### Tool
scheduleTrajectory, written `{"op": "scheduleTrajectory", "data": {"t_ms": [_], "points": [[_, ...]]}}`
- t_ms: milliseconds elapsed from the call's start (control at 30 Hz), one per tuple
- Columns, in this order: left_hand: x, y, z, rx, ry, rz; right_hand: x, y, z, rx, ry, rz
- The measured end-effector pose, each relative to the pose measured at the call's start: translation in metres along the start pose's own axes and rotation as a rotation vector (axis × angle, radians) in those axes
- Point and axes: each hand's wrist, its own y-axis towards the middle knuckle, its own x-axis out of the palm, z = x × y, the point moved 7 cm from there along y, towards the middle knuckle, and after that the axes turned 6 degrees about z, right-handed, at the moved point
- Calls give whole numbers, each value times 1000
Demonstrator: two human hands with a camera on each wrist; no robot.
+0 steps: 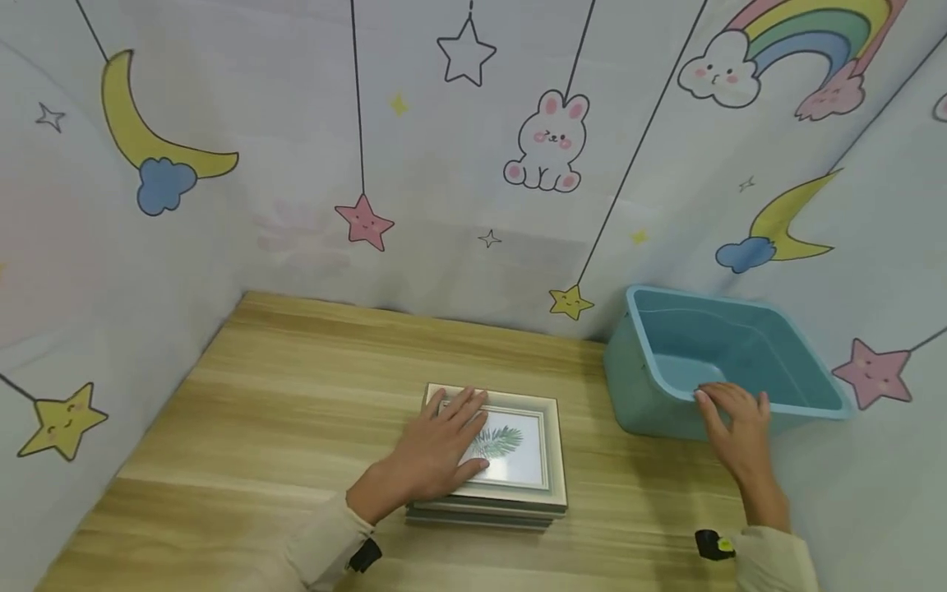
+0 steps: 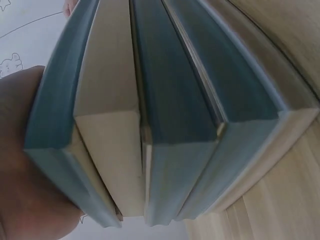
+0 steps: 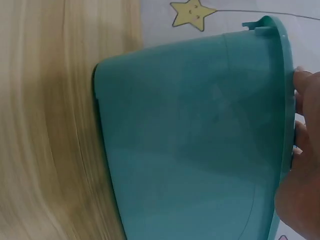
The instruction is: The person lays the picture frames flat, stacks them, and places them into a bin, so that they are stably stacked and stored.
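A stack of picture frames [image 1: 547,460] lies flat on the table, the top one showing a green leaf print behind glass. My left hand [image 1: 442,448] rests on that top frame with its fingers spread straight over the left part. From the side, the left wrist view shows several frames with teal and cream edges [image 2: 107,100] pressed close together. To the right stands a teal plastic bin [image 1: 644,378], upright with its mouth open upward. At its near rim [image 3: 289,105] my right hand [image 1: 740,432] holds on, fingers bent over the edge.
The wood-grain table [image 1: 296,395] meets a pale printed wall covering [image 1: 429,271] at the back and both sides. Close behind and right of the bin is the same covering. Between stack and bin lies a strip of tabletop [image 1: 588,469].
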Motion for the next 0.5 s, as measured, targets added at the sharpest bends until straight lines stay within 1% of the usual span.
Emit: {"op": "scheduleTrajectory", "data": {"t_ms": [133, 233, 333, 500], "points": [[0, -1, 1, 25, 13, 29, 5, -1, -2, -8, 7, -76], [0, -1, 1, 32, 12, 32, 15, -2, -13, -9, -1, -108], [-1, -3, 0, 25, 18, 32, 33, 0, -34, 0, -8, -115], [0, -4, 3, 24, -8, 30, 71, 7, -81, 14, -17, -134]]}}
